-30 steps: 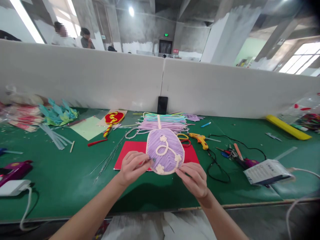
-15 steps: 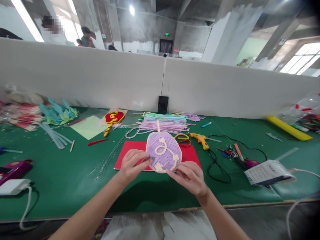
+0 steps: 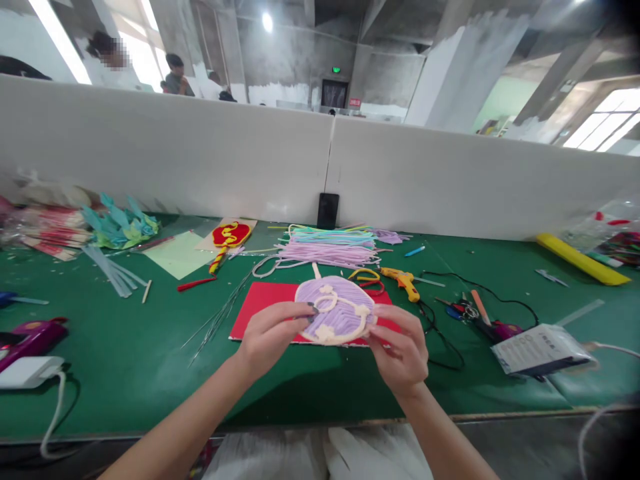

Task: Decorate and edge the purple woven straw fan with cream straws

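Since half a second ago, the rounded lilac disc of fuzzy stems with cream edging and flowers [image 3: 345,316] is being tipped flatter, and its right edge is being grasped higher up by the right hand [image 3: 400,343]. Its left side is being pinched by the fingertips of the left hand [image 3: 274,333]. The disc is being held over the flat red rectangular board [image 3: 265,300]; the green tabletop [image 3: 150,373] is being partly covered by a yellow-orange glue gun [image 3: 401,281] to the right.

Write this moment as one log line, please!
left hand: holding purple disc | right hand: holding purple disc | red board: on green table
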`<action>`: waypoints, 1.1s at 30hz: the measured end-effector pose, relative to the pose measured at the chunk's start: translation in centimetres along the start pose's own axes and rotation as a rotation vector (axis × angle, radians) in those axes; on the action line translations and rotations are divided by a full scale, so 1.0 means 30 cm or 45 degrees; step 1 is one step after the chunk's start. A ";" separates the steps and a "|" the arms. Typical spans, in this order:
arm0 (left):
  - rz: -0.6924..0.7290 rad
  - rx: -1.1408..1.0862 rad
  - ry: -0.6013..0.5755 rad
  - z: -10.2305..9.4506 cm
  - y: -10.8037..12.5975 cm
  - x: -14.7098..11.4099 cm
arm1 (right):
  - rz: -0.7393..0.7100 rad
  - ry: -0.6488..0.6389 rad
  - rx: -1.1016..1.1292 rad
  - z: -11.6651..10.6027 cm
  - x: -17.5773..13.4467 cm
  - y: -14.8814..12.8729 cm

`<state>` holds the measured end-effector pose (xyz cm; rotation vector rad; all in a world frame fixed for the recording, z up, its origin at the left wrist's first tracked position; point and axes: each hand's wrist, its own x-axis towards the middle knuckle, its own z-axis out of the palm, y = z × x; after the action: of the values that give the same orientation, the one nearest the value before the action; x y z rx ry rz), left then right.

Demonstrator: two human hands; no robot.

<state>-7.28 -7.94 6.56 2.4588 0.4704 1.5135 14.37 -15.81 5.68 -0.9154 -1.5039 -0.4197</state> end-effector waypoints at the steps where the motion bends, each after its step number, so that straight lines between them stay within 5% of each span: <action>1: -0.122 -0.037 -0.021 -0.003 0.020 0.017 | 0.062 0.032 0.065 0.007 0.029 -0.013; 6: -0.813 -0.330 -0.064 0.004 0.055 0.113 | 0.712 0.025 0.225 0.064 0.170 -0.014; 12: -1.135 -0.662 -0.156 0.087 -0.105 0.108 | 1.106 -0.050 0.456 0.196 0.136 0.129; 20: -1.247 -0.620 -0.088 0.153 -0.240 0.004 | 1.376 0.018 0.584 0.314 -0.034 0.216; 33: -1.292 -0.709 -0.109 0.174 -0.268 -0.041 | 1.521 -0.016 0.685 0.319 -0.097 0.249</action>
<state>-4.39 -1.04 0.44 1.4467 0.9292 0.9099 13.36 -5.08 -0.62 -1.1751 -0.7761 0.8159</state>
